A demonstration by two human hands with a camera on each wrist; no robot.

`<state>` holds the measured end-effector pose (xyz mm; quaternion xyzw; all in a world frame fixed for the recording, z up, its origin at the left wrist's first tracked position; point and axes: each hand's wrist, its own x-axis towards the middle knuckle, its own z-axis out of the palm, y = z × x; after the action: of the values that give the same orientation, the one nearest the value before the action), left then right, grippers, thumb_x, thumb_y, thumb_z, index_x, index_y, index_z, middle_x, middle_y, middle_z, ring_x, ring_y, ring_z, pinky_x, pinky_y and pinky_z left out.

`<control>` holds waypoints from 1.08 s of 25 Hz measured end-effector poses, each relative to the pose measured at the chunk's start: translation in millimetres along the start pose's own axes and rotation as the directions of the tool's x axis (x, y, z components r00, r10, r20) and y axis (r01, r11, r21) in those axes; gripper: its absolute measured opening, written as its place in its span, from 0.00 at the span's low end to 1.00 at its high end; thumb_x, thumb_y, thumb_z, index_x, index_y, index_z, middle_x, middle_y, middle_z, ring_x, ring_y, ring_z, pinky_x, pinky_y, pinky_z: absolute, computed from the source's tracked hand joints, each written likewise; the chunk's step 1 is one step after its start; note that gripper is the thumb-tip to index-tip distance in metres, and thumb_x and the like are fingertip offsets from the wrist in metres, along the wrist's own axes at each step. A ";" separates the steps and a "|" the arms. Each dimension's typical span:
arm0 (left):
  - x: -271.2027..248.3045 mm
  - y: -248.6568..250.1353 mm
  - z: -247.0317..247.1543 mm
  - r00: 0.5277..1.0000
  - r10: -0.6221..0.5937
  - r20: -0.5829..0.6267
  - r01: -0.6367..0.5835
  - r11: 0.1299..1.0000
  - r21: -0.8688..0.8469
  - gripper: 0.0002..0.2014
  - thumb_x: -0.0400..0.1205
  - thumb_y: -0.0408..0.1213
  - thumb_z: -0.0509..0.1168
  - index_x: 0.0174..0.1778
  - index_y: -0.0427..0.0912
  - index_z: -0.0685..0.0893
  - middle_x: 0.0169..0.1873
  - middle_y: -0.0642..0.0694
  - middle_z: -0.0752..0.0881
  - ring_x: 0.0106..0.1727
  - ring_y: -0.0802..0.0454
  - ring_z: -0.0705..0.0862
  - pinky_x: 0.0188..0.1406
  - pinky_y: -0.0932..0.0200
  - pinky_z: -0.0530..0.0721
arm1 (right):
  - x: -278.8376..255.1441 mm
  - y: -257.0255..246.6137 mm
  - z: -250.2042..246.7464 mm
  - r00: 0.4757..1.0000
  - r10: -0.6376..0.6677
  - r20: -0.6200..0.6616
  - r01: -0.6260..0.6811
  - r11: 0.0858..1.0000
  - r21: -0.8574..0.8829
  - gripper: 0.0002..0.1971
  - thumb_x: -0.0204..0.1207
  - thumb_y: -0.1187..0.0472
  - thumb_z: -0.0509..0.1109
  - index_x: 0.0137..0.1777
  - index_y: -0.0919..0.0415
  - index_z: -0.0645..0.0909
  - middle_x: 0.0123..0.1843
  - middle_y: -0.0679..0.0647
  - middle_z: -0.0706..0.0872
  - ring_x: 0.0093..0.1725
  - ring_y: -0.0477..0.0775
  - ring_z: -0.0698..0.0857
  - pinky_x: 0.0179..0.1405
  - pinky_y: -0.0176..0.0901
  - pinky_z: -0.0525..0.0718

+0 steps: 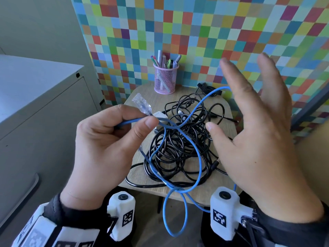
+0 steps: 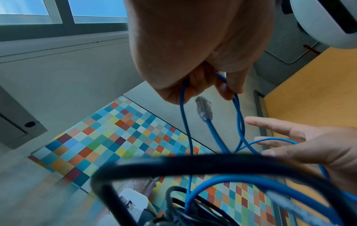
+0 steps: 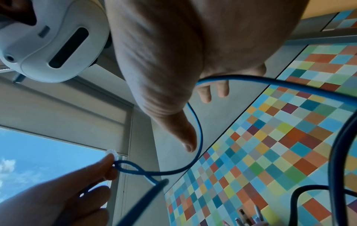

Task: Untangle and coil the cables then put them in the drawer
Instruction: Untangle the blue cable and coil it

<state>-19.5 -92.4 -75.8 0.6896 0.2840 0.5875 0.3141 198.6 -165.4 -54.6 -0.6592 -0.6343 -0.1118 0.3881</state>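
Observation:
A blue network cable (image 1: 199,157) loops over a tangled heap of black cables (image 1: 178,145) on a small wooden table (image 1: 140,98). My left hand (image 1: 114,132) pinches the blue cable just below its clear plug (image 1: 141,104), raised above the table. The same pinch shows in the left wrist view, where the blue cable (image 2: 239,119) hangs from my left hand (image 2: 203,73) in two strands beside another clear plug (image 2: 203,109). My right hand (image 1: 258,132) is spread flat, fingers straight, with the blue cable passing behind it. In the right wrist view the blue cable (image 3: 199,130) curves past my right hand (image 3: 170,76), ungripped.
A pink mesh pen cup (image 1: 165,78) stands at the back of the table. A white adapter (image 1: 160,115) lies among the black cables. A grey cabinet (image 1: 35,107) with a drawer handle (image 1: 23,195) is on the left. A chequered wall (image 1: 195,32) is behind.

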 end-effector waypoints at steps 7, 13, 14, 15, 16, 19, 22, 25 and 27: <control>-1.4 8.4 9.3 0.999 -0.001 0.045 0.005 0.997 -0.077 0.03 0.79 0.38 0.74 0.40 0.45 0.88 0.33 0.47 0.88 0.28 0.59 0.76 0.31 0.69 0.74 | -4.8 -15.0 15.6 0.965 -0.084 0.248 0.065 0.995 0.082 0.07 0.81 0.40 0.69 0.54 0.34 0.86 0.91 0.49 0.63 0.93 0.60 0.50 0.81 0.89 0.45; 6.1 -3.3 -0.3 0.977 -0.092 -0.194 0.099 0.995 0.023 0.09 0.84 0.43 0.74 0.37 0.52 0.86 0.26 0.52 0.81 0.30 0.56 0.74 0.31 0.59 0.73 | 0.6 2.8 12.1 0.968 0.027 0.248 -0.059 0.991 0.123 0.21 0.84 0.36 0.57 0.47 0.41 0.90 0.79 0.36 0.78 0.87 0.48 0.65 0.85 0.82 0.48; 9.1 -7.6 -5.3 0.955 -0.120 -0.271 0.132 0.991 0.028 0.10 0.86 0.44 0.72 0.37 0.52 0.85 0.24 0.49 0.77 0.28 0.52 0.72 0.30 0.54 0.72 | 2.2 9.3 8.7 0.978 0.038 0.207 -0.069 0.988 0.140 0.20 0.84 0.37 0.59 0.47 0.42 0.91 0.73 0.34 0.82 0.82 0.45 0.72 0.83 0.81 0.57; 12.2 -11.2 -10.0 0.929 -0.147 -0.339 0.165 0.986 0.024 0.11 0.87 0.44 0.69 0.38 0.51 0.83 0.23 0.49 0.75 0.27 0.50 0.70 0.29 0.52 0.71 | 3.8 15.8 4.4 0.988 0.048 0.146 -0.071 0.985 0.159 0.18 0.84 0.40 0.62 0.48 0.44 0.92 0.66 0.33 0.85 0.75 0.43 0.78 0.79 0.77 0.67; 14.8 -13.9 -13.6 0.904 -0.167 -0.393 0.187 0.982 0.014 0.12 0.89 0.44 0.65 0.39 0.50 0.81 0.21 0.52 0.74 0.25 0.52 0.70 0.27 0.52 0.71 | 5.4 22.0 0.5 0.994 0.064 0.085 -0.078 0.982 0.174 0.14 0.84 0.44 0.66 0.50 0.44 0.92 0.59 0.30 0.86 0.67 0.41 0.82 0.74 0.70 0.76; 17.9 -17.1 -12.7 0.868 -0.187 -0.461 0.193 0.981 -0.035 0.13 0.93 0.41 0.56 0.42 0.48 0.77 0.19 0.56 0.72 0.22 0.55 0.68 0.24 0.57 0.70 | 7.3 31.4 -6.5 0.984 0.175 0.043 -0.180 0.967 0.182 0.11 0.82 0.49 0.73 0.62 0.42 0.90 0.58 0.29 0.87 0.61 0.39 0.85 0.68 0.46 0.81; 16.6 -15.3 -3.4 0.857 -0.228 -0.463 0.178 0.973 -0.148 0.13 0.94 0.38 0.52 0.43 0.47 0.73 0.22 0.56 0.69 0.23 0.55 0.65 0.23 0.58 0.67 | 4.6 29.9 -3.8 0.971 0.209 0.117 -0.223 0.967 0.125 0.24 0.75 0.47 0.75 0.73 0.42 0.86 0.74 0.35 0.81 0.78 0.39 0.76 0.79 0.40 0.69; 15.0 -13.1 1.4 0.863 -0.207 -0.461 0.144 0.975 -0.167 0.12 0.94 0.36 0.50 0.45 0.47 0.73 0.23 0.54 0.69 0.25 0.53 0.67 0.26 0.56 0.72 | 3.2 23.7 -1.3 0.975 0.192 0.111 -0.206 0.971 0.126 0.20 0.74 0.45 0.76 0.68 0.39 0.88 0.81 0.39 0.76 0.82 0.42 0.71 0.80 0.41 0.67; 14.1 -11.2 2.6 0.866 -0.177 -0.467 0.115 0.981 -0.157 0.11 0.93 0.36 0.50 0.47 0.46 0.73 0.24 0.53 0.70 0.26 0.51 0.69 0.29 0.54 0.76 | 4.0 17.0 -0.1 0.989 0.137 0.050 -0.144 0.974 0.173 0.11 0.80 0.45 0.76 0.60 0.40 0.90 0.75 0.40 0.82 0.77 0.42 0.77 0.74 0.33 0.71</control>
<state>-15.0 -74.8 -75.8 0.4786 0.3672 0.7306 0.3199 215.0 -160.7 -58.3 -0.6675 -0.6008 -0.0151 0.4396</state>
